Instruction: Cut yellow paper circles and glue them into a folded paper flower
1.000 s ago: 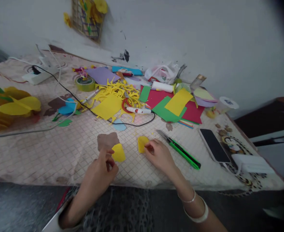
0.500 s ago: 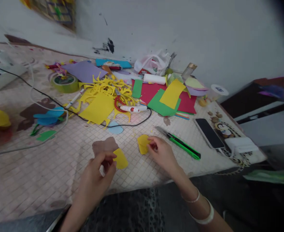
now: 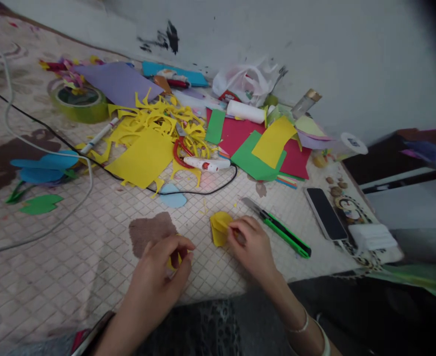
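My left hand (image 3: 161, 273) is curled over a small yellow paper piece (image 3: 173, 260), pinching it so that only a sliver shows between the fingers. My right hand (image 3: 250, 246) pinches the edge of a second yellow paper cut-out (image 3: 220, 227) that lies on the checked tablecloth (image 3: 92, 232). Both hands are near the table's front edge, a hand's width apart. A green utility knife (image 3: 281, 231) lies just right of my right hand.
Yellow paper sheet and scraps (image 3: 147, 148), red-handled scissors (image 3: 179, 153), a glue tube (image 3: 206, 164), red, green and yellow sheets (image 3: 266, 148), a tape roll (image 3: 79, 101), cables (image 3: 55, 133), a phone (image 3: 325, 213) and a white power bank (image 3: 373, 236) lie on the table.
The view has tilted down and moved closer. My left hand has closed over its yellow piece, hiding most of it. My right hand stays on the other cut-out.
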A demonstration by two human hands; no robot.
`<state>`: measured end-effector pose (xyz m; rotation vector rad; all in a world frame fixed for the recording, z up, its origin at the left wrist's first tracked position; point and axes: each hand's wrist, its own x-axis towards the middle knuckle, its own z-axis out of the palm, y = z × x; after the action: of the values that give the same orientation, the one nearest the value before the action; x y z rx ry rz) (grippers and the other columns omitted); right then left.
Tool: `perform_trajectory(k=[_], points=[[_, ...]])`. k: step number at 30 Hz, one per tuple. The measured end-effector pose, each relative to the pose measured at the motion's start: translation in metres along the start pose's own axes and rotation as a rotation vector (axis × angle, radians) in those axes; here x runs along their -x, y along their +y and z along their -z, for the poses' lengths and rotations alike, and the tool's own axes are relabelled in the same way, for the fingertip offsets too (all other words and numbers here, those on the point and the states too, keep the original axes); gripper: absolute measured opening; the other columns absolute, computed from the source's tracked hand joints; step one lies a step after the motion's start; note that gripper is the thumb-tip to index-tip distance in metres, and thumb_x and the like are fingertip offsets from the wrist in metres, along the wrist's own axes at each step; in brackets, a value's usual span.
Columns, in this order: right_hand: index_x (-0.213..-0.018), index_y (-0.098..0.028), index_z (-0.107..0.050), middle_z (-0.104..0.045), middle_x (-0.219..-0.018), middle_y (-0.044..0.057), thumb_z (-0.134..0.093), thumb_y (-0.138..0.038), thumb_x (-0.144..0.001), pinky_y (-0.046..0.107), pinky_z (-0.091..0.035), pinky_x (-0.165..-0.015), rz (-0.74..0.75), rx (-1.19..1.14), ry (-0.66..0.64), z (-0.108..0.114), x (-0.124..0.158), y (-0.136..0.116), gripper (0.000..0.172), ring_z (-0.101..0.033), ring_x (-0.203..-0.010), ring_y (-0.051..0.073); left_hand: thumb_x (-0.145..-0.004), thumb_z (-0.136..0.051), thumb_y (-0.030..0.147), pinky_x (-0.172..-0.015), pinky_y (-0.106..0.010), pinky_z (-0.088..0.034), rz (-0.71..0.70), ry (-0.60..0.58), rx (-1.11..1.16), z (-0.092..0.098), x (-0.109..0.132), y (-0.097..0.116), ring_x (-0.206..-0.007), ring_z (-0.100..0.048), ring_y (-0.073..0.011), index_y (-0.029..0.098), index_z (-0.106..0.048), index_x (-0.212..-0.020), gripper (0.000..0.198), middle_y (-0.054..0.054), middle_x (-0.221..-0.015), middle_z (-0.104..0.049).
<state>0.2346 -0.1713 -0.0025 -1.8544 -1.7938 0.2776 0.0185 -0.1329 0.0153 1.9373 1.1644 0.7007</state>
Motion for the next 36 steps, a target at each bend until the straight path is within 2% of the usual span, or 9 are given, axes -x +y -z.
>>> perform_trajectory(k=[3, 5, 8, 11, 13, 17, 20, 27, 36], points=[[-0.077, -0.018, -0.057, -0.059, -0.074, 0.004, -0.053, -0.011, -0.084, 0.034, -0.045, -0.067, 0.042, -0.032, 0.067, 0.010, 0.001, -0.016, 0.011, -0.055, -0.074, 0.019, -0.083, -0.057, 0.024, -0.067, -0.034, -0.048, -0.023, 0.052, 0.031, -0.003, -0.005, 0.007, -0.070, -0.062, -0.0162, 0.025, -0.063, -0.100, 0.018, 0.002, -0.078, -0.067], [-0.079, -0.019, -0.056, -0.058, -0.075, 0.003, -0.054, -0.012, -0.085, 0.032, -0.044, -0.067, 0.074, -0.128, 0.021, 0.018, 0.004, -0.032, 0.010, -0.054, -0.074, 0.018, -0.083, -0.060, 0.028, -0.071, -0.033, -0.049, -0.038, 0.069, 0.073, -0.002, -0.007, 0.011, -0.078, -0.062, -0.0167, 0.026, -0.063, -0.104, 0.022, 0.000, -0.085, -0.066], [-0.085, -0.019, -0.058, -0.059, -0.078, 0.001, -0.056, -0.014, -0.087, 0.029, -0.045, -0.069, 0.044, -0.340, -0.081, 0.023, 0.014, -0.054, 0.006, -0.056, -0.077, 0.016, -0.083, -0.061, 0.029, -0.066, -0.028, -0.049, -0.004, 0.006, 0.158, 0.005, -0.004, 0.013, -0.071, -0.062, -0.0141, 0.025, -0.066, -0.083, 0.006, 0.002, -0.074, -0.065], [-0.090, -0.019, -0.060, -0.061, -0.078, 0.000, -0.060, -0.018, -0.085, 0.025, -0.046, -0.066, -0.106, -0.492, -0.151, 0.014, 0.028, -0.067, 0.005, -0.056, -0.073, 0.013, -0.084, -0.058, 0.031, -0.056, -0.023, -0.047, 0.122, -0.041, 0.193, 0.015, 0.008, 0.006, -0.058, -0.059, -0.0118, 0.024, -0.063, -0.070, 0.016, 0.004, -0.062, -0.063], [-0.083, -0.019, -0.061, -0.060, -0.071, -0.001, -0.059, -0.021, -0.085, 0.023, -0.044, -0.060, -0.231, -0.531, -0.200, 0.005, 0.037, -0.071, 0.002, -0.055, -0.065, 0.012, -0.083, -0.058, 0.034, -0.052, -0.022, -0.047, 0.211, -0.063, 0.192, 0.021, 0.017, -0.001, -0.055, -0.059, -0.0119, 0.024, -0.063, -0.069, 0.018, 0.004, -0.060, -0.063], [-0.070, -0.020, -0.059, -0.056, -0.061, -0.003, -0.055, -0.027, -0.087, 0.022, -0.040, -0.052, -0.496, -0.578, -0.273, -0.011, 0.049, -0.079, 0.019, -0.051, -0.057, 0.011, -0.081, -0.060, 0.039, -0.048, -0.021, -0.047, 0.284, -0.085, 0.093, 0.027, 0.028, -0.011, -0.051, -0.058, -0.0120, 0.024, -0.062, -0.065, 0.022, 0.005, -0.055, -0.061], [-0.067, -0.020, -0.059, -0.055, -0.058, -0.003, -0.055, -0.031, -0.087, 0.022, -0.038, -0.049, -0.600, -0.613, -0.291, -0.017, 0.054, -0.085, 0.023, -0.050, -0.054, 0.011, -0.082, -0.060, 0.039, -0.047, -0.022, -0.045, 0.252, -0.053, -0.028, 0.026, 0.027, -0.015, -0.049, -0.056, -0.0119, 0.024, -0.062, -0.067, 0.022, 0.005, -0.054, -0.060], [-0.078, -0.020, -0.063, -0.067, -0.067, 0.001, -0.048, -0.032, -0.091, 0.022, -0.040, -0.050, -0.655, -0.607, -0.324, -0.028, 0.050, -0.092, 0.024, -0.059, -0.059, 0.013, -0.085, -0.055, 0.037, -0.053, -0.031, -0.044, 0.082, -0.021, -0.227, 0.022, 0.007, -0.027, -0.054, -0.057, -0.0161, 0.025, -0.060, -0.072, 0.018, 0.003, -0.060, -0.063], [-0.073, -0.019, -0.060, -0.060, -0.057, 0.000, -0.050, -0.037, -0.088, 0.022, -0.033, -0.044, -0.763, -0.537, -0.326, -0.034, 0.036, -0.094, 0.025, -0.053, -0.050, 0.013, -0.086, -0.053, 0.039, -0.053, -0.033, -0.042, 0.077, -0.032, -0.277, 0.023, -0.001, -0.035, -0.054, -0.056, -0.0176, 0.027, -0.058, -0.073, 0.018, 0.002, -0.062, -0.063]])
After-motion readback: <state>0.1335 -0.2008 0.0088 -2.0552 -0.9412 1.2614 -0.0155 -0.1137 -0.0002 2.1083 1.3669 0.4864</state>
